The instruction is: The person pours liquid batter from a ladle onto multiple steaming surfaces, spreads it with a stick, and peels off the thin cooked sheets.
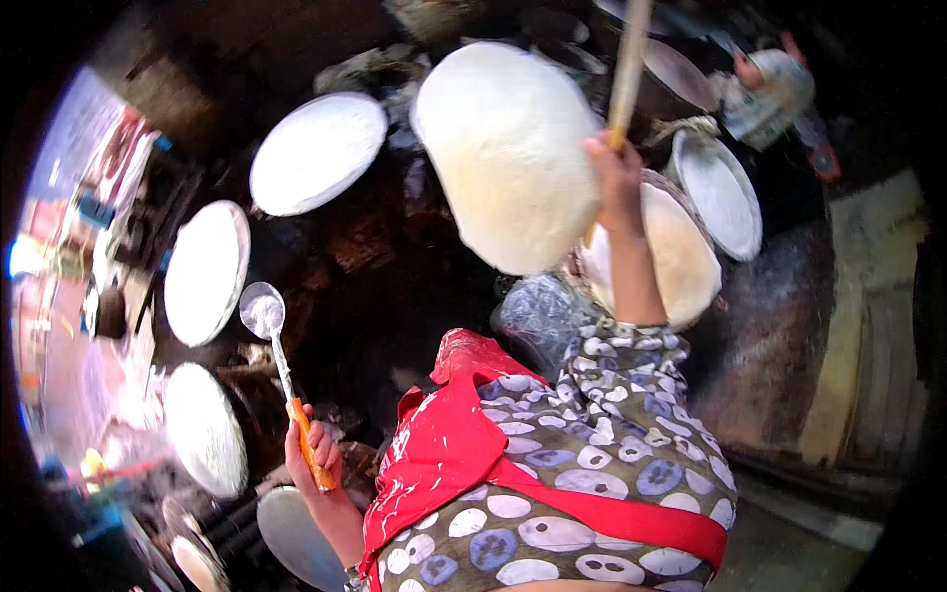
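My left hand (pixel 314 451) is closed around the orange handle of a metal ladle (pixel 281 362). White batter-like residue coats its bowl and shank. In my right hand (pixel 618 185) is a long wooden stick (pixel 629 74). A large, thin, pale round sheet (pixel 510 155), seemingly of cooked batter, hangs beside the stick; its contact with the stick is not clear. Beneath my right forearm lies another pale round sheet (pixel 681 251), on what looks like a woven tray.
White round discs (pixel 318 154) (pixel 207 272) (pixel 206 429) form an arc on the left, near a greyish disc (pixel 296 533). A basin (pixel 718 196) with white contents stands at right. Clear plastic (pixel 544 318) lies by my red apron (pixel 459 436). Wooden boards (pixel 843 318) are far right.
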Demonstrator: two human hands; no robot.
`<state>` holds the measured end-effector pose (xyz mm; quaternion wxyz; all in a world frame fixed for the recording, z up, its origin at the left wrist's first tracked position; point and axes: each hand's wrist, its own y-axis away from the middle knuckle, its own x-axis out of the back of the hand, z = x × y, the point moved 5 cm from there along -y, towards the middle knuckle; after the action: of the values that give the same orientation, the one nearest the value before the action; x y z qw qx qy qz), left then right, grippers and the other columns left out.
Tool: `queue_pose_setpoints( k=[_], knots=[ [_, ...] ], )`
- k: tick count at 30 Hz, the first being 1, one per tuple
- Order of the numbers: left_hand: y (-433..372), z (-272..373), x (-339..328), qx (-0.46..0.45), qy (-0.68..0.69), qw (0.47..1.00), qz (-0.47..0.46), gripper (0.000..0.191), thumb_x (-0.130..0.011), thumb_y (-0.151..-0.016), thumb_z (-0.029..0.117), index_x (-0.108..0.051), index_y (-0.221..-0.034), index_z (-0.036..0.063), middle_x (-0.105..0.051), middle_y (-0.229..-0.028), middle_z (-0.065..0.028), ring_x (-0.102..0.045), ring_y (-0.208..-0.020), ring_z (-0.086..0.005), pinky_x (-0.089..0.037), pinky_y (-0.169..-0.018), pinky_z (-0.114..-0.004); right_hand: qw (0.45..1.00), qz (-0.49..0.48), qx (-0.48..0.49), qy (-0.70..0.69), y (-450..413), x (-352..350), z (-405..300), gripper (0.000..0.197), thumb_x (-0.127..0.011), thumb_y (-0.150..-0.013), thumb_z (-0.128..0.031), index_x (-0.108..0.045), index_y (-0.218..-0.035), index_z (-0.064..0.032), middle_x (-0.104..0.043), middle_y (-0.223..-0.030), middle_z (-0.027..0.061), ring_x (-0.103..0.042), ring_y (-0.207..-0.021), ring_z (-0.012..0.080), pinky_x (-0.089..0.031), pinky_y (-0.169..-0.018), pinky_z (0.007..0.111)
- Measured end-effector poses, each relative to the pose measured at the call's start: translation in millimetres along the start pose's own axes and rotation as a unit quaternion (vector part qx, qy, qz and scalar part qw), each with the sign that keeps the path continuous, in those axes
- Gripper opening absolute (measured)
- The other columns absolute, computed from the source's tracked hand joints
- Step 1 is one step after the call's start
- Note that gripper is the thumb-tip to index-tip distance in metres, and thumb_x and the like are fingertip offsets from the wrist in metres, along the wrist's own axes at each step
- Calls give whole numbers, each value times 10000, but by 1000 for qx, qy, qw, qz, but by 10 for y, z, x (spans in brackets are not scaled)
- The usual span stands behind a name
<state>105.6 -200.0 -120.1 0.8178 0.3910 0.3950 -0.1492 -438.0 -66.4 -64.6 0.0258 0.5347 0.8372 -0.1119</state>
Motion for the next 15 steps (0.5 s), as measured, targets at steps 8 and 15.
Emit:
queue_pose_setpoints(
  k=[8, 15],
  knots=[
    [-1023, -393, -88, 124, -43, 990, -46, 377, -347, -1012, 290, -456, -1239, 8, -432, -686, -17, -403, -417, -85, -358, -376, -228, 916, 394, -51, -61, 1031, 3072, 733, 280, -619, -840, -169, -590, -1041, 24, -629, -1008, 115, -606, -938, 230, -479, -849, 348],
    [-1407, -406, -298, 201, -98, 973, -58, 372, -366, -1011, 303, -481, -1213, 13, -428, -680, -2, -396, -412, -76, -341, -371, -217, 862, 464, -190, 72, 2136, 4159, 1686, 278, -609, -857, -246, -607, -954, 14, -646, -881, 112, -623, -763, 206, -486, -623, 365]
  ],
)
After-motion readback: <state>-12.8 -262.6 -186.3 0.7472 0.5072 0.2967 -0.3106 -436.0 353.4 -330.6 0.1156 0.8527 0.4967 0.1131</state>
